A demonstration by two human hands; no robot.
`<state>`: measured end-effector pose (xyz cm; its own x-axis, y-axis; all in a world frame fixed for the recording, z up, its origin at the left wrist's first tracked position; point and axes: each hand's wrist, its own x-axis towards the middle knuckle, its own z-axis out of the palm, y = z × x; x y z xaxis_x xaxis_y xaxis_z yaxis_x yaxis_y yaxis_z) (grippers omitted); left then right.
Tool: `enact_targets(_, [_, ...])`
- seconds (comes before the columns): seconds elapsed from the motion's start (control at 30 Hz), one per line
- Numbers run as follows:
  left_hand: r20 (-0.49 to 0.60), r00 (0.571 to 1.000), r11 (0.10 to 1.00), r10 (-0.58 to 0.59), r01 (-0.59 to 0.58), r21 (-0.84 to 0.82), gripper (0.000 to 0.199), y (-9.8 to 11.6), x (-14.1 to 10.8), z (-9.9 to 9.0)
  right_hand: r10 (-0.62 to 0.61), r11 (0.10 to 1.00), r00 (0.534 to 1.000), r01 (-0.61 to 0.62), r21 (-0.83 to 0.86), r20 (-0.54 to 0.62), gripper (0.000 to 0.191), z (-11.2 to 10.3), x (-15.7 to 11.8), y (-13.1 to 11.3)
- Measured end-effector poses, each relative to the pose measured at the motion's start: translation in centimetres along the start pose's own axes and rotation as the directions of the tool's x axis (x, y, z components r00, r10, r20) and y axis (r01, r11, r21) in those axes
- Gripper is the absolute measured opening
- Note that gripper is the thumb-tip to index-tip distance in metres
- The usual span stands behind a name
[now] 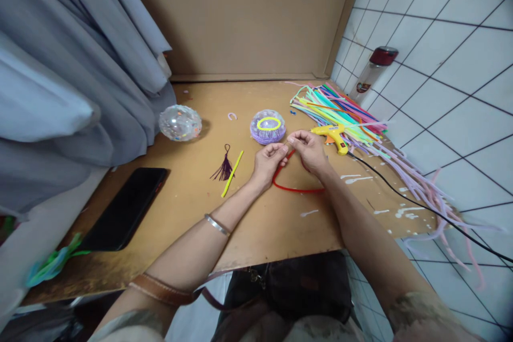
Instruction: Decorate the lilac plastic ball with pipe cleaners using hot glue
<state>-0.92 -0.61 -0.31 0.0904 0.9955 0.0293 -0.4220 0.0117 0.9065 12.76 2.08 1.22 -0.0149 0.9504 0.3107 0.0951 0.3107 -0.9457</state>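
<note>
Just in front of the purple ball, my left hand (267,164) and my right hand (309,150) meet at the fingertips, both closed in a pinch. A red pipe cleaner (298,190) runs out from my left fingers and curves along the table to below my right wrist. A short red stretch also shows between the hands; its end is hidden by the fingers. Behind them sits the purple ball (256,133) with a yellow ring (269,119) on its face and dark fringe under it. Left of my left hand lie a yellow pipe cleaner piece (232,173) and a dark purple tassel (225,164).
A yellow glue gun (334,136) lies right of my right hand, its black cord trailing right. Behind it spreads a bundle of coloured pipe cleaners (340,107). A clear ball (180,123) and black phone (126,208) are at left; a bottle (371,75) stands by the tiles.
</note>
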Motion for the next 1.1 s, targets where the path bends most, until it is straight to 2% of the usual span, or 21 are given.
enact_targets(0.2, [-0.033,0.999,0.998,0.025,-0.027,-0.055,0.045,-0.19,0.36,-0.23,0.002,1.0,0.999,-0.002,-0.002,0.035,0.036,0.07,-0.12,-0.36])
enact_targets(0.4, [-0.066,0.996,0.996,0.058,-0.062,-0.057,0.044,-0.03,0.37,-0.26,-0.001,1.0,1.0,0.001,-0.025,0.019,0.032,-0.01,-0.18,-0.44])
enact_targets(0.8, [-0.08,0.993,0.994,0.088,-0.092,-0.049,0.041,0.22,0.37,-0.34,-0.009,0.997,0.997,0.015,-0.077,0.079,0.028,0.04,-0.26,-0.67])
enact_targets(1.1, [-0.079,0.99,0.991,0.12,-0.124,-0.054,0.042,0.19,0.38,-0.44,0.028,0.998,0.993,-0.021,-0.057,0.119,0.029,0.32,-0.28,-0.34])
